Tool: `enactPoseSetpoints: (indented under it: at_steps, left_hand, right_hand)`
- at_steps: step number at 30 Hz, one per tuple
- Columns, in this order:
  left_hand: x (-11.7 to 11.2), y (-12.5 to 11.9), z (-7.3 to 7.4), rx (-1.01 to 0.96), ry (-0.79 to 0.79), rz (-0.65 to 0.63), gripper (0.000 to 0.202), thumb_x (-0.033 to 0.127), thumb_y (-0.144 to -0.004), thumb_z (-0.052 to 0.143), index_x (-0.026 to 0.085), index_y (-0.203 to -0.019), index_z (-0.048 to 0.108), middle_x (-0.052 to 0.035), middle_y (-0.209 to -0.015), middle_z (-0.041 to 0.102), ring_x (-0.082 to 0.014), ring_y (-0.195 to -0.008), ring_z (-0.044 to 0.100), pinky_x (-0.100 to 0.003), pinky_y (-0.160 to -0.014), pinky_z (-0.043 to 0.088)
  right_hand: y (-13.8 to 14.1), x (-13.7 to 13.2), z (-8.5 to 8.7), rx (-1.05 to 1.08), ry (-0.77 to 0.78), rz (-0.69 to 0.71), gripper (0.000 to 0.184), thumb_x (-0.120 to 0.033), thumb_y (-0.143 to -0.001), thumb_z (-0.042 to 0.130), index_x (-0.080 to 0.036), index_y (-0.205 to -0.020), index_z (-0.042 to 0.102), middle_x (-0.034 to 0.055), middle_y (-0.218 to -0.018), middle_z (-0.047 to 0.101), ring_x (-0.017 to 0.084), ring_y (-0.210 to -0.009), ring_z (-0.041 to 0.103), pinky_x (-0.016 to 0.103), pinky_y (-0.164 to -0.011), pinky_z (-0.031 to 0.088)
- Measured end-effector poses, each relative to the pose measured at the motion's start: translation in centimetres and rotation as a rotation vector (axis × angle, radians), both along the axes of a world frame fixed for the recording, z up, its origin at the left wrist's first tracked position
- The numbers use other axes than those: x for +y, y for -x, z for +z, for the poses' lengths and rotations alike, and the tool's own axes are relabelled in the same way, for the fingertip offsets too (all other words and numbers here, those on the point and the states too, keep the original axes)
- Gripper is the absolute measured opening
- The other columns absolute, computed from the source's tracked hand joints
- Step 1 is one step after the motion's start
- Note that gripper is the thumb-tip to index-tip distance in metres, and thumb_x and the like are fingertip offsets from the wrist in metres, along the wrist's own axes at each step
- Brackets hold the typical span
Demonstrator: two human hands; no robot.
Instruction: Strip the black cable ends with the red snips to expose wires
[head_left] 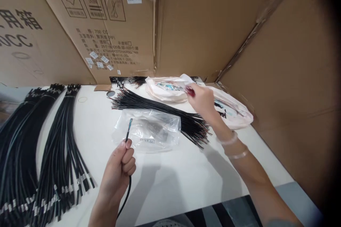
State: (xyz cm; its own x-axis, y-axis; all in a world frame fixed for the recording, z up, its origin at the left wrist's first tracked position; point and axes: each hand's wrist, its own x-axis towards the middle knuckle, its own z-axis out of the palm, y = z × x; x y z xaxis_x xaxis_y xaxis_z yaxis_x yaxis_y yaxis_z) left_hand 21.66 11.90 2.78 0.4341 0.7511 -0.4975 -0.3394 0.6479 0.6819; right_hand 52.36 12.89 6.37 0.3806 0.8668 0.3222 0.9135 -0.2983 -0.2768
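My left hand [123, 161] is closed in a fist round a black cable [127, 193]. The cable's stripped end points up above the thumb, with thin bluish wires [130, 125] showing. Farther forward, my right hand [201, 100] reaches over a white bag with its rim rolled down [166, 95]; bluish and clear small pieces lie inside. A dark red thing [190, 91] shows at its closed fingertips, too blurred to name. Between the hands lies a clear plastic bag [149, 131] with greyish small contents, in front of a bundle of black cables [151, 105].
Several cardboard boxes [213, 25] wall in the back and right. Bundles of black cables with white-tagged ends [58, 149] fan out at the left. A second white bag [239, 117] stands behind my right wrist. The white table [170, 177] has a round hole near the back.
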Motion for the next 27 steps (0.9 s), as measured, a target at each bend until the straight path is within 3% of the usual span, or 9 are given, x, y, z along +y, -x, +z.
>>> enactPoseSetpoints:
  at_steps: [4, 8, 11, 14, 17, 19, 20, 23, 27]
  left_hand:
    - [-0.5, -0.4, 0.1, -0.014, -0.021, -0.038, 0.039, 0.046, -0.082, 0.069, 0.023, -0.080, 0.038, 0.0105, -0.063, 0.004, -0.0060, -0.052, -0.001, -0.020, -0.043, 0.007]
    - [-0.6, -0.7, 0.0, -0.031, -0.016, -0.067, 0.045, 0.050, -0.079, 0.071, 0.022, -0.079, 0.037, 0.0110, -0.062, 0.005, -0.0052, -0.052, -0.001, -0.018, -0.043, 0.007]
    - [-0.5, -1.1, -0.3, -0.046, 0.008, -0.081, 0.052, 0.055, -0.073, 0.076, 0.023, -0.079, 0.035, 0.0115, -0.060, 0.005, -0.0046, -0.050, -0.002, -0.017, -0.042, 0.007]
    - [-0.4, -1.5, -0.8, -0.073, 0.090, -0.083, 0.056, 0.059, -0.070, 0.077, 0.024, -0.079, 0.034, 0.0119, -0.059, 0.003, -0.0044, -0.049, -0.004, -0.018, -0.040, 0.004]
    - [-0.3, -1.8, -1.2, -0.156, 0.251, -0.081, 0.059, 0.054, -0.067, 0.082, 0.024, -0.078, 0.032, 0.0121, -0.057, 0.001, -0.0041, -0.047, -0.006, -0.019, -0.040, -0.002]
    - [-0.2, -1.8, -1.4, -0.229, 0.371, -0.081, 0.058, 0.048, -0.066, 0.085, 0.024, -0.078, 0.033, 0.0123, -0.055, 0.001, -0.0038, -0.046, -0.008, -0.020, -0.040, -0.005]
    - [-0.1, -1.8, -1.5, -0.270, 0.428, -0.083, 0.057, 0.045, -0.067, 0.085, 0.024, -0.079, 0.034, 0.0124, -0.055, 0.002, -0.0037, -0.046, -0.008, -0.019, -0.039, -0.005]
    - [0.5, -1.6, -1.7, -0.419, 0.573, -0.069, 0.046, 0.037, -0.075, 0.080, 0.025, -0.079, 0.036, 0.0123, -0.053, 0.002, -0.0036, -0.044, -0.009, -0.017, -0.036, -0.006]
    - [1.4, -1.6, -2.2, -0.588, 0.723, -0.057, 0.033, 0.032, -0.087, 0.067, 0.024, -0.076, 0.038, 0.0118, -0.052, 0.006, -0.0036, -0.042, -0.008, -0.013, -0.032, -0.001]
  right_hand:
    - [-3.1, 8.0, 0.5, 0.052, 0.101, -0.080, 0.032, -0.037, -0.094, 0.060, -0.014, -0.116, 0.061, 0.0093, -0.117, 0.063, 0.022, -0.104, 0.063, 0.044, -0.091, 0.053]
    - [-3.7, 10.3, -0.5, 0.148, 0.116, -0.079, 0.034, -0.036, -0.093, 0.062, -0.014, -0.119, 0.060, 0.0106, -0.120, 0.061, 0.022, -0.105, 0.062, 0.042, -0.090, 0.054]
    - [-2.7, 9.3, -0.5, 0.234, 0.046, -0.054, 0.029, -0.036, -0.093, 0.061, -0.014, -0.113, 0.062, 0.0088, -0.114, 0.064, 0.021, -0.103, 0.063, 0.043, -0.090, 0.052]
    - [0.5, 6.1, -0.2, 0.361, -0.056, 0.024, 0.032, -0.039, -0.094, 0.058, -0.013, -0.113, 0.061, 0.0084, -0.096, 0.067, 0.021, -0.092, 0.064, 0.036, -0.081, 0.051]
    - [5.2, 1.6, -0.2, 0.563, -0.006, 0.217, 0.038, -0.053, -0.095, 0.050, -0.019, -0.111, 0.058, -0.0032, -0.061, 0.057, 0.013, -0.053, 0.051, 0.025, -0.051, 0.041]
    - [8.0, -0.8, -0.5, 0.727, 0.073, 0.358, 0.034, -0.055, -0.093, 0.051, -0.022, -0.095, 0.057, -0.0058, -0.057, 0.053, 0.010, -0.046, 0.042, 0.022, -0.044, 0.035]
    - [9.1, -1.6, -0.8, 0.952, 0.111, 0.458, 0.030, -0.051, -0.092, 0.054, -0.021, -0.089, 0.054, -0.0059, -0.059, 0.053, 0.009, -0.049, 0.041, 0.021, -0.046, 0.035]
    - [10.8, -2.1, -1.9, 1.251, 0.242, 0.558, 0.027, -0.042, -0.086, 0.066, -0.021, -0.080, 0.049, -0.0076, -0.059, 0.048, 0.007, -0.051, 0.037, 0.020, -0.048, 0.031]
    - [10.7, -0.7, -3.8, 1.265, 0.238, 0.486, 0.028, -0.034, -0.083, 0.069, -0.021, -0.074, 0.047, -0.0078, -0.061, 0.042, 0.007, -0.053, 0.036, 0.020, -0.049, 0.031]
